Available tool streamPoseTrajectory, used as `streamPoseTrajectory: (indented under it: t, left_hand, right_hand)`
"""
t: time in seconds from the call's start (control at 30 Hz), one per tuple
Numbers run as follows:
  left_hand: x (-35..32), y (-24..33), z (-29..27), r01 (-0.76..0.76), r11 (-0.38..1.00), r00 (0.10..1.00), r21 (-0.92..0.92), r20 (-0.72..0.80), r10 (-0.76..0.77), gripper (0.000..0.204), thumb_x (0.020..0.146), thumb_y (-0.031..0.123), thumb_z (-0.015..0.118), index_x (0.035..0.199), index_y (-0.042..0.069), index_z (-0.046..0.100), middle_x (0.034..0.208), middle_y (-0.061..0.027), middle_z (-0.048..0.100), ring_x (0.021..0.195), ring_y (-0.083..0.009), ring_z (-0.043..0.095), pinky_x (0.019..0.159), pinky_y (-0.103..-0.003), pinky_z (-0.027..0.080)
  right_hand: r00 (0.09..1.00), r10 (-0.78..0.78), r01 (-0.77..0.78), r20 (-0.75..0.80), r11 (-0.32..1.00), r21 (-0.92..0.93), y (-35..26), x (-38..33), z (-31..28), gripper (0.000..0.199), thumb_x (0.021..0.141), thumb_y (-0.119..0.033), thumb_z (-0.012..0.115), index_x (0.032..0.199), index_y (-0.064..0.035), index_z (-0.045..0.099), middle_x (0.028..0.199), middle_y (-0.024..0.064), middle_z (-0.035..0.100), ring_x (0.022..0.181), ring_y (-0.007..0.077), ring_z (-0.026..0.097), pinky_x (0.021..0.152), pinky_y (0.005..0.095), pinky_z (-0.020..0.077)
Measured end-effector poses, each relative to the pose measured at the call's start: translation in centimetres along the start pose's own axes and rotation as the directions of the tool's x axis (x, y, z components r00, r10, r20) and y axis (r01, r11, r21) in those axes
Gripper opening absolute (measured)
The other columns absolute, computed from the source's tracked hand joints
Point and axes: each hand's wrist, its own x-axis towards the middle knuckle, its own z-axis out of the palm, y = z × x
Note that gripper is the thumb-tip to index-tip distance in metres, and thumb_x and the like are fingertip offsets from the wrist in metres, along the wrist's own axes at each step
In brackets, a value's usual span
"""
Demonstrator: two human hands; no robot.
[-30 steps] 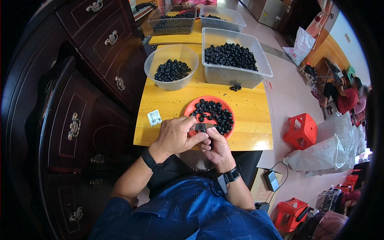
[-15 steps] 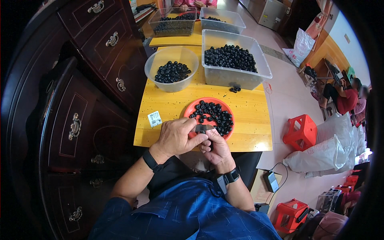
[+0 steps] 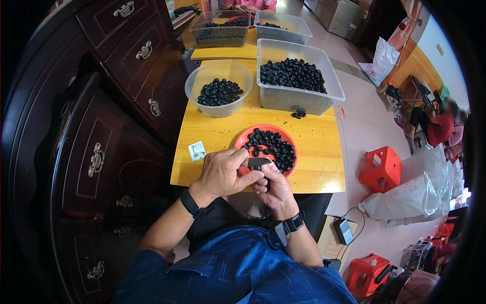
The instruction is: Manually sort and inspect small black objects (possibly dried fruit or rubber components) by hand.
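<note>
My left hand [image 3: 221,172] is closed round a small knife [image 3: 258,161], whose short dark blade sticks out to the right from between its fingers; the handle is hidden in the hand. My right hand [image 3: 275,186] meets it just below the blade and pinches a small black ring-shaped part [image 3: 257,168], mostly covered by fingers. Both hands are over the near edge of a red round plate [image 3: 240,142], which holds many black ring-shaped parts [image 3: 274,145] with holes through them.
Beyond the plate stand a round clear tub [image 3: 193,93] and a large rectangular clear bin [image 3: 298,105], both holding black parts. A few loose parts [image 3: 298,114] lie beside the bin. A white label [image 3: 196,151] is on the yellow table [image 3: 212,133]. Dark drawers [image 3: 126,66] flank the left.
The knife blade has tilted, so that more of its flat side shows above the black part. Both hands stay almost in place. The whole view has shifted very slightly.
</note>
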Motion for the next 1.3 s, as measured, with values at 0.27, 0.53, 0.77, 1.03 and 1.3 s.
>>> streamPoseTrajectory:
  t: [0.27,0.53,0.77,1.03,1.3]
  left_hand:
    - [0.0,-0.3,0.1,-0.01,1.0,1.0,0.019,0.026,0.009,0.042,0.082,0.043,0.075,0.077,0.006,0.056,0.068,-0.0083,0.06,0.061,-0.0277,0.063,0.053,-0.038,0.047]
    - [0.1,-0.2,0.1,-0.015,1.0,1.0,0.021,-0.016,0.016,0.042,0.082,0.044,0.075,0.077,0.006,0.056,0.067,-0.0076,0.059,0.059,-0.026,0.062,0.052,-0.037,0.047]
    - [0.2,-0.4,0.3,-0.019,1.0,0.999,0.01,-0.028,0.019,0.041,0.082,0.044,0.074,0.076,0.007,0.056,0.066,-0.0074,0.059,0.058,-0.0259,0.062,0.052,-0.037,0.046]
    - [0.1,-0.4,0.1,-0.022,1.0,0.999,0.003,-0.037,0.022,0.042,0.082,0.044,0.074,0.074,0.007,0.055,0.065,-0.0071,0.057,0.058,-0.0261,0.061,0.052,-0.037,0.045]
    - [0.4,-0.1,0.3,-0.034,0.999,0.999,0.026,0.007,0.034,0.041,0.084,0.043,0.072,0.072,0.008,0.054,0.064,-0.007,0.057,0.059,-0.027,0.061,0.052,-0.038,0.045]
  right_hand:
    - [0.999,0.009,-0.009,0.05,1.0,-0.005,0.0,0.1,0.0,0.012,0.095,-0.015,0.063,0.102,-0.0071,0.057,0.084,0.0015,0.061,0.055,0.0017,0.05,0.047,0.0146,0.044]
    - [0.999,0.027,-0.027,0.026,1.0,-0.01,-0.2,0.1,0.3,0.015,0.095,-0.016,0.063,0.105,-0.0065,0.058,0.081,-0.001,0.059,0.055,0.0018,0.049,0.048,0.0148,0.0445]
    - [0.998,0.044,-0.046,0.053,0.999,0.028,-0.2,0.3,-0.3,0.013,0.094,-0.013,0.063,0.104,-0.009,0.055,0.081,0.0009,0.058,0.06,0.0053,0.051,0.049,0.0183,0.0403]
    - [1.0,0.014,-0.014,-0.004,1.0,-0.023,0.1,0.3,0.0,0.008,0.095,-0.014,0.062,0.097,-0.0098,0.056,0.082,0.0003,0.059,0.055,0.0024,0.047,0.047,0.0161,0.0417]
    - [0.999,0.015,-0.016,0.039,0.999,0.033,-0.1,0.2,-1.0,0.012,0.093,-0.011,0.064,0.1,-0.0096,0.054,0.082,0.0012,0.057,0.06,0.0057,0.051,0.049,0.0188,0.0405]
